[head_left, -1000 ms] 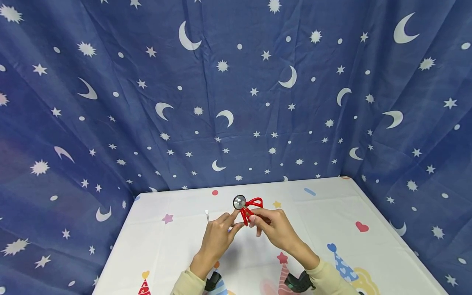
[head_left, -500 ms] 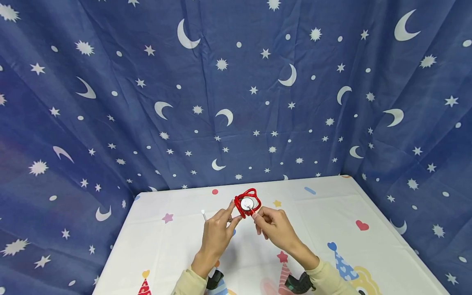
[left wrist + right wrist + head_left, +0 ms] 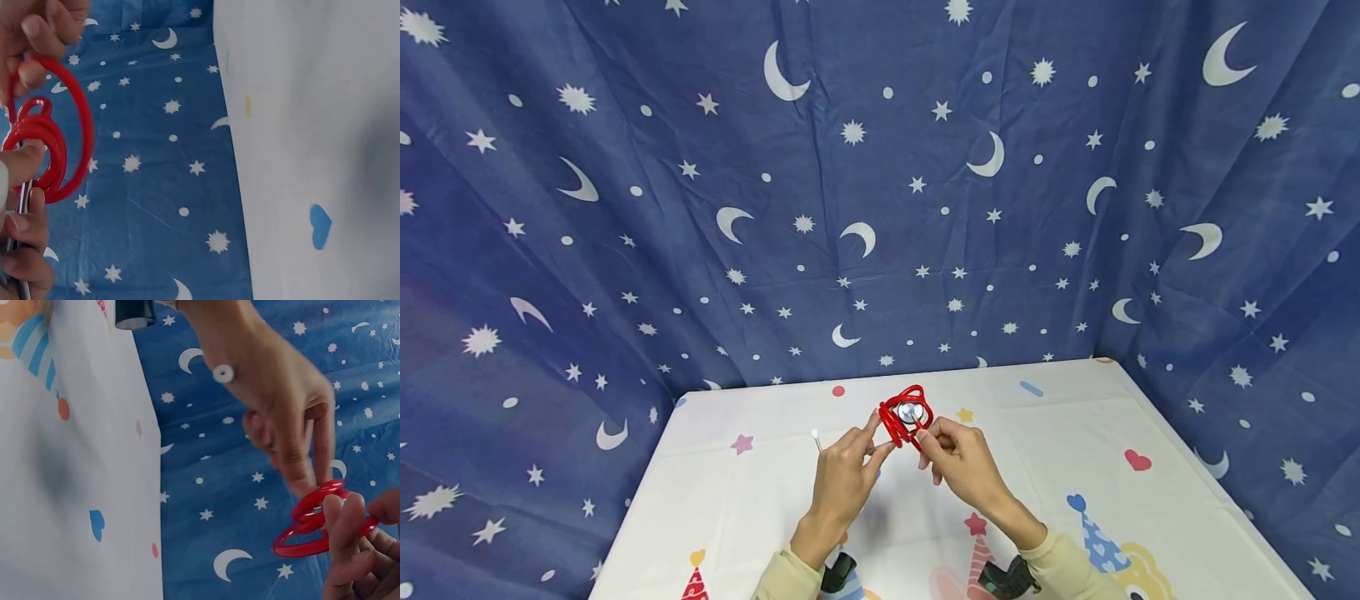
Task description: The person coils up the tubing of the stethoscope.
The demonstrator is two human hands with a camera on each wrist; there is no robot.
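Observation:
A stethoscope with red tubing is held above the table between both hands. My left hand grips the coiled tubing and the metal ear tubes together, and one white eartip pokes out to its left. Beside the coil, the round silver chestpiece faces up inside a red loop. My right hand pinches the tubing just below the chestpiece. In the right wrist view, the left fingers partly hide the coil, and the chestpiece is mostly hidden there.
The table has a white cloth printed with party hats, stars and hearts. A blue curtain with moons and stars hangs behind it and along both sides. Dark wrist devices sit below the hands, by beige sleeves.
My right hand has brought the chestpiece over the coil and turned it, and a red loop now surrounds it. The left hand keeps its hold, nearly in place.

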